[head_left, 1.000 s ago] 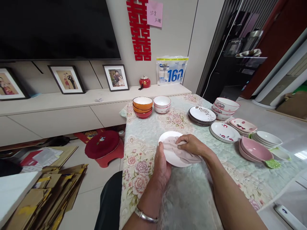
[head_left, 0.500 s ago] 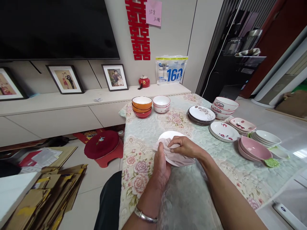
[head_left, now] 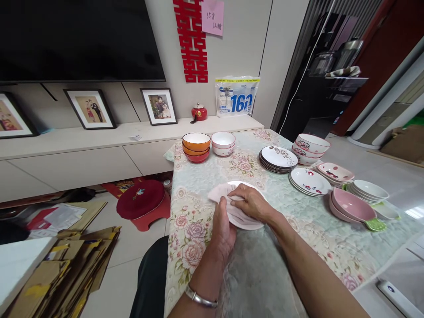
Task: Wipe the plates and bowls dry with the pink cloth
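Note:
A white plate [head_left: 251, 224] is held over the near part of the table, partly covered by a pale pink cloth [head_left: 221, 191]. My left hand [head_left: 224, 225] grips the plate's left edge, thumb on top and fingers underneath. Bunched in my right hand [head_left: 251, 201], the cloth presses on the plate's upper face. The fingers of that hand are curled, and some of the cloth is hidden beneath them.
Orange and red bowls [head_left: 196, 149] and white bowls [head_left: 223, 145] stand at the back. To the right are dark-rimmed plates [head_left: 278, 158], flowered plates [head_left: 309, 181], pink leaf-shaped bowls [head_left: 352, 205] and small white bowls [head_left: 369, 190]. A red stool [head_left: 141, 201] stands left of the table [head_left: 188, 265].
My right hand has slid slightly left with the cloth, uncovering more of the plate's lower right. The left hand stays almost where it was.

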Demonstrator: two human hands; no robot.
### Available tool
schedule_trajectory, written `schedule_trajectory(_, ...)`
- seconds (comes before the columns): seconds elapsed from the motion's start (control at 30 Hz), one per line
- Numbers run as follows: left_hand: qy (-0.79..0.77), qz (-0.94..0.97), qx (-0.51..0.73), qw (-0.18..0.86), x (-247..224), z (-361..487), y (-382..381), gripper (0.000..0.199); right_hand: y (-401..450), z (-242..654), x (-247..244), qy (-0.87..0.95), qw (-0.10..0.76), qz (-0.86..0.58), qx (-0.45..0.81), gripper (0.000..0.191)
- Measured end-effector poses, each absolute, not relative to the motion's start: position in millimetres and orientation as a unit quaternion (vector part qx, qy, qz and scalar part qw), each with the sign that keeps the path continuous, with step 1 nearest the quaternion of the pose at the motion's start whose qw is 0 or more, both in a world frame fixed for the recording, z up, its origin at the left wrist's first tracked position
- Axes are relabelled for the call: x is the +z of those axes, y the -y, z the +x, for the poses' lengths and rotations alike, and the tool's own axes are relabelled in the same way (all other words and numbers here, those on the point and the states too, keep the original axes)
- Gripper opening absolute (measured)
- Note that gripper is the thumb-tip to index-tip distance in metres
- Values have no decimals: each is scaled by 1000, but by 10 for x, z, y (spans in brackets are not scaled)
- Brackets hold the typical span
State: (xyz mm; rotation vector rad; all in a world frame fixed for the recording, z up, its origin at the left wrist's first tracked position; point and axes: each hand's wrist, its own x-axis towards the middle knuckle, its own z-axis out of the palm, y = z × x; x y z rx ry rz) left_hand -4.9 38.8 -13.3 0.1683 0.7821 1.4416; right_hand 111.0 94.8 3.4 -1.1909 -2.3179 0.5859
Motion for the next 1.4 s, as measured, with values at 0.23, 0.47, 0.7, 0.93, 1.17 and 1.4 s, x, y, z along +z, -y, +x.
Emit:
schedule_trajectory(0.23, -347, 90, 641, 678, -132, -49, -388, 42, -967, 1140, 18, 842, 239, -417, 244, 16)
schedule_trajectory(0.47, -399, 114, 639, 648, -129, -44, -357, 46, -988, 1121, 58, 809, 192, -539, 134, 25)
schedule_trajectory(0.7, -432, 107, 659, 607, -103, -18, -319, 41, -952, 1178, 176, 757, 82, -645, 66, 25)
schedule_trajectory(0.93, -401, 103, 664, 623, -121, -35, -358, 45, -929, 1128, 154, 798, 146, -570, 129, 18)
schedule_trajectory(1.17, -370, 87, 656, 651, -71, -45, -353, 36, -922, 1088, 67, 835, 237, -411, 280, 12)
schedule_trajectory(1.4, -365, 80, 663, 649, -87, -42, -363, 32, -950, 1241, 128, 808, 211, -428, 346, 11)
